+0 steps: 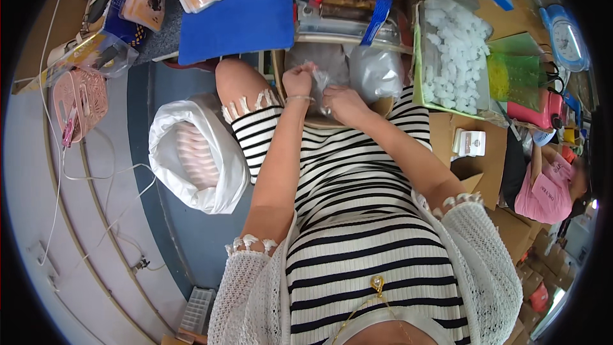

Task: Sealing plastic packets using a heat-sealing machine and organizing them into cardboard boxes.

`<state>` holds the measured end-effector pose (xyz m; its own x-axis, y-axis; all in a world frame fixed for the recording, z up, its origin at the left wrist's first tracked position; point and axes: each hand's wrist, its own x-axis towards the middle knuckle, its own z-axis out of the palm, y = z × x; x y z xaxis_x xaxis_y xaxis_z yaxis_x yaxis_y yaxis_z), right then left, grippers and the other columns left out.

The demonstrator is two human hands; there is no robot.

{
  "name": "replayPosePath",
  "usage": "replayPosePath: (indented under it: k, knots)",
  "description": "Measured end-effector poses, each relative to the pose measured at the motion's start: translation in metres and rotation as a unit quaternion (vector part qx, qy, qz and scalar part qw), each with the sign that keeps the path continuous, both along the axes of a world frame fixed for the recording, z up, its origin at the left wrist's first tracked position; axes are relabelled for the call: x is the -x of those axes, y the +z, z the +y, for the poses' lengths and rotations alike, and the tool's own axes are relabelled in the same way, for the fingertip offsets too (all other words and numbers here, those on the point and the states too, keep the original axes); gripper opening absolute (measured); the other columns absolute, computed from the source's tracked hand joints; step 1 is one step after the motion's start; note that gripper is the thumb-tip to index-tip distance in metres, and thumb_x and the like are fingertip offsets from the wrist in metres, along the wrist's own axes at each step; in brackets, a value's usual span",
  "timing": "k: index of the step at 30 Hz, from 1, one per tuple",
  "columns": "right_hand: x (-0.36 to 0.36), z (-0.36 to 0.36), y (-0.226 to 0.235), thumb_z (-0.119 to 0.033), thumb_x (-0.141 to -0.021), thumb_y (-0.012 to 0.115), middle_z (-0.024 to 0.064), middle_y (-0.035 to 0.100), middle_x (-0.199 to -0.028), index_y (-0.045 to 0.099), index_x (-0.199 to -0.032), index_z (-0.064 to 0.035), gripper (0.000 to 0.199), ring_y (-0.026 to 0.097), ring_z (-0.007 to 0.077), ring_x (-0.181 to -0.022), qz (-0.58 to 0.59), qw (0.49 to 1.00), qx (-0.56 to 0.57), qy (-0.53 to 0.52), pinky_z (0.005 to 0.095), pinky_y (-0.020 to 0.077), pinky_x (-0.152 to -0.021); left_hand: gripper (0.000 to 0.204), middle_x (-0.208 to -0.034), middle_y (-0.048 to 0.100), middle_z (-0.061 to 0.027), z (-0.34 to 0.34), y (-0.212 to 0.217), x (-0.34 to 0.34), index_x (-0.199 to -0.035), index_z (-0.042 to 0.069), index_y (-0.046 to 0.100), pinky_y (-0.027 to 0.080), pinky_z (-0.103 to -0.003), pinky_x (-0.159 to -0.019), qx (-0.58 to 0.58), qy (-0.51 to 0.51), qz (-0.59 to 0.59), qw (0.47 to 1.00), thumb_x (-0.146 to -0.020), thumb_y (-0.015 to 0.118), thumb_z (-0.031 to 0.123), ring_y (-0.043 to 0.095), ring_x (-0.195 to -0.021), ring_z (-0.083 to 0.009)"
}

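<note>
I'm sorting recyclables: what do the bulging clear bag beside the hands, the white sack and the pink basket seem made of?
Clear bag: probably thin, glossy plastic film, see-through with bright highlights.
White sack: likely plastic, softly shiny, by its creased folds; exact type unclear.
Pink basket: apparently smooth moulded plastic, from its even openwork walls.

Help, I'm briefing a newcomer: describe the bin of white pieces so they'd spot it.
Start at the striped dress. Past the right hand, at upper right, sits a green-edged bin. Unlike the translucent green sheet beside it, it's heaped with white pieces.
</note>
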<state>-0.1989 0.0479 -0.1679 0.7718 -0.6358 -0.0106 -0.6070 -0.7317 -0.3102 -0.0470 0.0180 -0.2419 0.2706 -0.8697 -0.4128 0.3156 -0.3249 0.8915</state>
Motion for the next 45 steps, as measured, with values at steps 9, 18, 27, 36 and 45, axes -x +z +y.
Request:
replayPosePath:
  k: [9, 18, 27, 36, 45]
  knots:
    - [0.002, -0.027, 0.023, -0.025, -0.088, 0.063, 0.0099, 0.067, -0.084, 0.068, -0.098, -0.0033, 0.024, 0.064, 0.0156, -0.080, -0.424, 0.679, -0.519, -0.301, 0.0311, 0.0487, -0.072, 0.045, -0.099, 0.066, -0.0214, 0.015, 0.000, -0.007, -0.104, 0.007, 0.068, 0.050, -0.043, -0.080, -0.012, -0.400, -0.306, 0.864, -0.092, 0.045, 0.043, 0.063, -0.093, -0.0394]
    - [0.003, -0.118, -0.039, -0.031, -0.087, 0.062, 0.0119, 0.071, -0.094, 0.069, -0.098, -0.0003, 0.033, 0.065, 0.0261, -0.084, -0.348, 0.865, -0.067, -0.356, 0.0365, 0.0500, -0.077, 0.036, -0.065, 0.061, -0.0138, 0.164, 0.144, 0.026, -0.075, 0.007, 0.066, 0.045, -0.045, -0.071, 0.147, -0.444, -0.449, 0.761, -0.093, 0.050, 0.035, 0.060, -0.067, -0.0356]
    - [0.016, 0.053, 0.012, -0.012, -0.071, 0.063, 0.0182, 0.065, -0.079, 0.067, -0.081, 0.0006, 0.016, 0.064, 0.0362, -0.075, 0.045, 0.994, 0.033, -0.090, 0.0446, 0.0521, -0.064, 0.048, -0.093, 0.065, -0.0011, 0.182, 0.123, -0.001, -0.104, 0.000, 0.064, 0.044, -0.035, -0.084, -0.051, 0.035, 0.156, 0.986, -0.093, 0.057, 0.047, 0.059, -0.082, -0.0151]
    - [-0.073, 0.114, 0.195, -0.002, -0.068, 0.064, 0.0132, 0.064, -0.087, 0.064, -0.092, 0.0001, 0.024, 0.061, 0.0326, -0.081, -0.153, 0.972, 0.093, 0.153, 0.0423, 0.0511, -0.071, 0.038, -0.101, 0.065, -0.0075, 0.174, 0.200, -0.085, -0.110, -0.002, 0.062, 0.051, -0.029, -0.077, -0.037, 0.022, 0.277, 0.960, -0.083, 0.070, 0.024, 0.063, -0.086, -0.0144]
    - [-0.106, 0.122, 0.249, -0.002, -0.090, 0.056, 0.0121, 0.063, -0.114, 0.061, -0.113, 0.0015, 0.024, 0.061, 0.0183, -0.095, -0.317, 0.917, -0.186, 0.155, 0.0282, 0.0467, -0.085, 0.030, -0.097, 0.064, -0.0077, 0.422, 0.269, -0.224, -0.112, -0.001, 0.061, 0.054, -0.029, -0.072, 0.078, 0.175, -0.065, 0.979, -0.089, 0.060, 0.018, 0.063, -0.084, -0.0172]
